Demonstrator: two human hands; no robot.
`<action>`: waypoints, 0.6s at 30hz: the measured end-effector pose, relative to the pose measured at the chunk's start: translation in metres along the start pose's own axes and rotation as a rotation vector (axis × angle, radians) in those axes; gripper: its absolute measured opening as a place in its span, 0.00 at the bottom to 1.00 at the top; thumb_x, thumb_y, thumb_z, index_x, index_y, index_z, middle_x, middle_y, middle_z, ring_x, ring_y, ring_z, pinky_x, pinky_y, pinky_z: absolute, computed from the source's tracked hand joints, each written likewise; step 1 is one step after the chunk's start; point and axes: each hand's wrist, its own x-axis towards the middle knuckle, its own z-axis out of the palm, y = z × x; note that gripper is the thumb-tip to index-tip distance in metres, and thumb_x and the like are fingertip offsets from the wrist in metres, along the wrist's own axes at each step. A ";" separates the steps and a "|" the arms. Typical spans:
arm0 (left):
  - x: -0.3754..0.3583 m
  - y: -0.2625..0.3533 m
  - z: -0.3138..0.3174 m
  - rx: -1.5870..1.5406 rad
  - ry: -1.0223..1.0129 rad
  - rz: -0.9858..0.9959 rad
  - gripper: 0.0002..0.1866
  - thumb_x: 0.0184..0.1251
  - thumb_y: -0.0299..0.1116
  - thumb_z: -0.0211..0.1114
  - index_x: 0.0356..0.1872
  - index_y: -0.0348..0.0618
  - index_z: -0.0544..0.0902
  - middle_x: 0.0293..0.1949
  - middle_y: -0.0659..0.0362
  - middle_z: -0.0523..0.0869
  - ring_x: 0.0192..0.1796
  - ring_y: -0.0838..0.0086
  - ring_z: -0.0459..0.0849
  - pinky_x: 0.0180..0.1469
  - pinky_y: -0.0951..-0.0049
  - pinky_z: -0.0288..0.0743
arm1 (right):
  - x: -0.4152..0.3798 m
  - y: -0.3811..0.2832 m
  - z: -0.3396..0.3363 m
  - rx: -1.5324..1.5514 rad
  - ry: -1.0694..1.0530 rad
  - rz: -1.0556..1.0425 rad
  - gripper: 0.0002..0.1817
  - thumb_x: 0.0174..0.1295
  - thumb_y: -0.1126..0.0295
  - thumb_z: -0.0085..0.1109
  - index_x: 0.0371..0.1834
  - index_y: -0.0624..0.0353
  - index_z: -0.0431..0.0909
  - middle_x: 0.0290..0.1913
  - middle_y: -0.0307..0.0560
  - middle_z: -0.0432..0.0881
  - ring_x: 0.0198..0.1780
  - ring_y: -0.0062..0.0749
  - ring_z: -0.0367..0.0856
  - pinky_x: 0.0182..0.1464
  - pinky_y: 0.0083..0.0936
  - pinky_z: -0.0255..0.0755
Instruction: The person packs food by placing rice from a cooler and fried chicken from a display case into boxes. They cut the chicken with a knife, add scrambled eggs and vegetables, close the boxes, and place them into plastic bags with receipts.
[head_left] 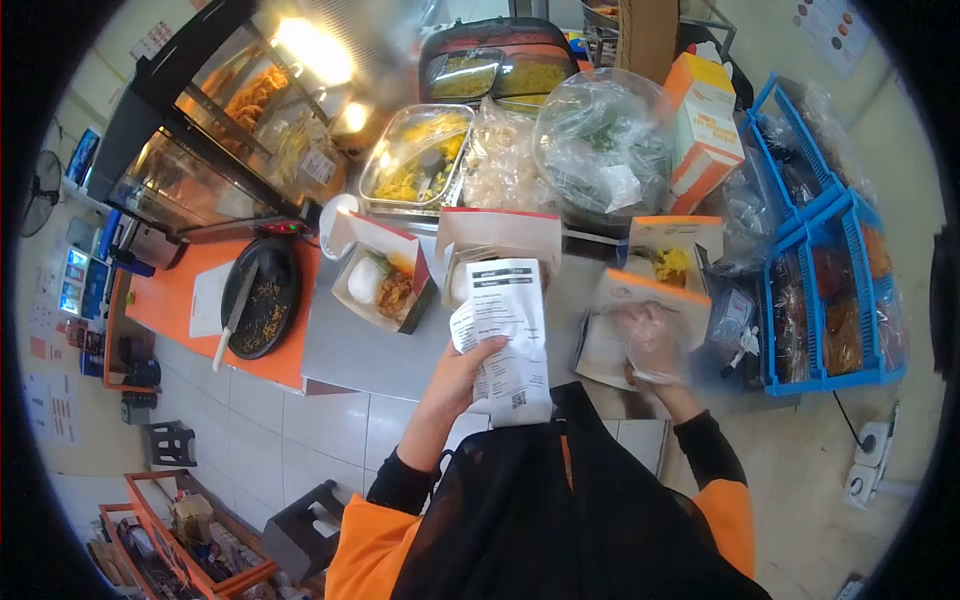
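Observation:
My left hand (pixel 468 372) is closed on a long printed receipt (pixel 508 335), thumb across its front. Behind the paper stands an open cardboard food box (pixel 500 232), its contents mostly hidden. To the left, another open food box (pixel 382 272) holds white rice and a browned piece of food. My right hand (pixel 655 345), in a clear plastic glove and blurred, is closed on an open food box (pixel 603 335) at the counter's right. Just behind that one, a further food box (pixel 690 235) contains yellow food.
A metal tray of yellow food (pixel 415 160), bagged food (pixel 500 150) and a plastic-covered bowl (pixel 605 140) line the back. A lit display case (pixel 240 110) stands left, beside a black plate (pixel 262 300) with a knife (pixel 237 315). Blue baskets (pixel 825 250) stand right.

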 end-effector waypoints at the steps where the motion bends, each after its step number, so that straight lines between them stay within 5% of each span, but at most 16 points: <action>1: 0.000 -0.001 -0.001 0.024 -0.013 0.007 0.19 0.57 0.23 0.60 0.51 0.35 0.71 0.46 0.55 0.79 0.47 0.70 0.78 0.48 0.71 0.73 | -0.002 -0.002 0.002 -0.033 -0.022 0.038 0.10 0.51 0.68 0.52 0.36 0.54 0.78 0.37 0.45 0.79 0.39 0.38 0.76 0.40 0.33 0.71; 6: 0.002 -0.003 -0.003 0.205 -0.131 0.182 0.16 0.58 0.23 0.59 0.49 0.34 0.73 0.44 0.54 0.80 0.46 0.72 0.78 0.48 0.73 0.72 | 0.009 -0.023 -0.019 -0.127 -0.143 0.217 0.10 0.50 0.69 0.53 0.37 0.55 0.78 0.36 0.45 0.78 0.37 0.39 0.76 0.39 0.33 0.71; 10: 0.002 0.004 -0.003 0.187 -0.220 0.156 0.16 0.57 0.22 0.61 0.48 0.33 0.73 0.44 0.54 0.80 0.45 0.71 0.79 0.48 0.71 0.73 | 0.032 -0.068 -0.079 -0.042 0.103 0.108 0.12 0.48 0.67 0.57 0.37 0.56 0.78 0.30 0.46 0.77 0.30 0.38 0.76 0.33 0.32 0.70; 13: 0.001 0.007 0.003 0.192 -0.268 0.141 0.15 0.58 0.21 0.59 0.47 0.33 0.74 0.43 0.55 0.81 0.46 0.73 0.79 0.49 0.73 0.72 | 0.037 -0.107 -0.111 0.533 -0.068 0.429 0.15 0.50 0.66 0.62 0.41 0.59 0.75 0.33 0.43 0.78 0.32 0.29 0.77 0.35 0.24 0.69; 18: 0.010 0.001 0.018 0.145 -0.359 0.089 0.22 0.54 0.17 0.60 0.52 0.35 0.70 0.48 0.55 0.79 0.50 0.72 0.77 0.52 0.71 0.71 | 0.055 -0.135 -0.120 1.009 0.001 0.503 0.12 0.55 0.66 0.60 0.38 0.63 0.76 0.26 0.41 0.79 0.26 0.19 0.76 0.29 0.17 0.69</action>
